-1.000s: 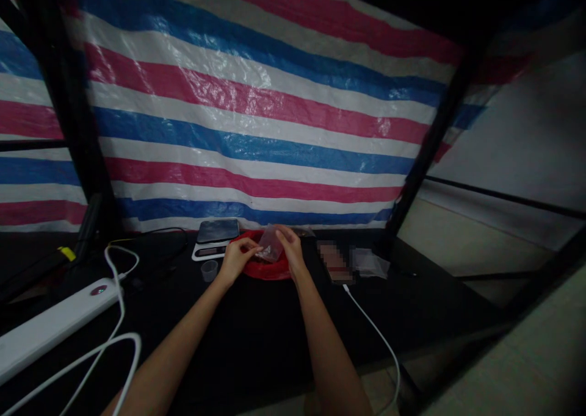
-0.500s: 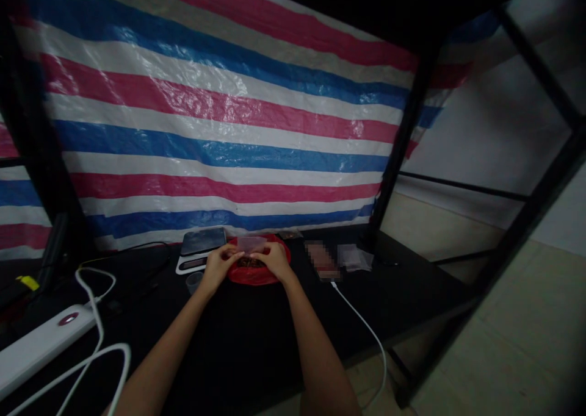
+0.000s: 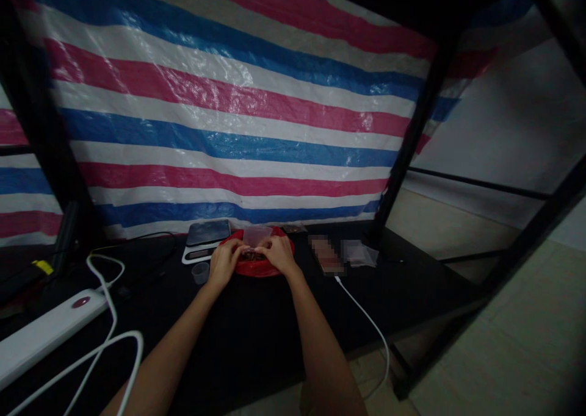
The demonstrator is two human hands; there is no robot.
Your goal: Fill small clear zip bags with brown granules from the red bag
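Fingers (image 3: 237, 251) of both hands pinching the base of a clear plastic container (image 3: 257, 236) above a red bag (image 3: 245, 268)

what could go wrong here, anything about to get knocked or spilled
The clear tub is held up between the left hand and right hand, so it might slip and tip over the red bag. The dark bits at the fingers could drop, and they'd be hard to spot on the black table. The small cup sits close to the left hand, so an elbow or wrist shift might knock it over.
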